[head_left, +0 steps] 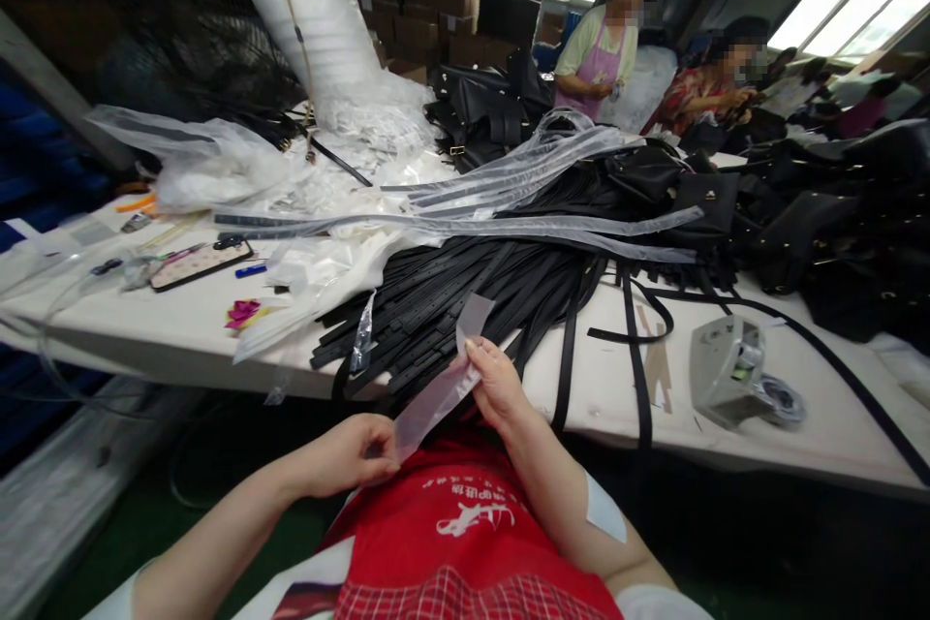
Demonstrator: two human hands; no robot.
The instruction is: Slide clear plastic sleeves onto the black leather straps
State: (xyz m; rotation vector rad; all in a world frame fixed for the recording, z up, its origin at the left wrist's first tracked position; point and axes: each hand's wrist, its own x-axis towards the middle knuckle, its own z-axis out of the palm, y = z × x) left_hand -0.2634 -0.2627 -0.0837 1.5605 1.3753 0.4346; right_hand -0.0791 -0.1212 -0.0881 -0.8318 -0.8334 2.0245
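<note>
A long, narrow clear plastic sleeve (436,404) stretches between my two hands, above the red apron and the table's front edge. My left hand (368,446) pinches its lower left end. Farther up, my right hand (495,378) grips the sleeve between thumb and fingers, and its free end sticks out beyond them. Just behind my hands lies a big pile of black straps (450,300) on the white table. Across that pile run several straps in clear sleeves (465,227).
A tape dispenser (728,370) stands at the right. Loose black straps (569,349) hang over the front edge. At left lie a phone (201,264) and a blue marker (251,270). Black bags (704,203) and plastic film (320,29) sit farther back. Two co-workers (597,63) are behind the table.
</note>
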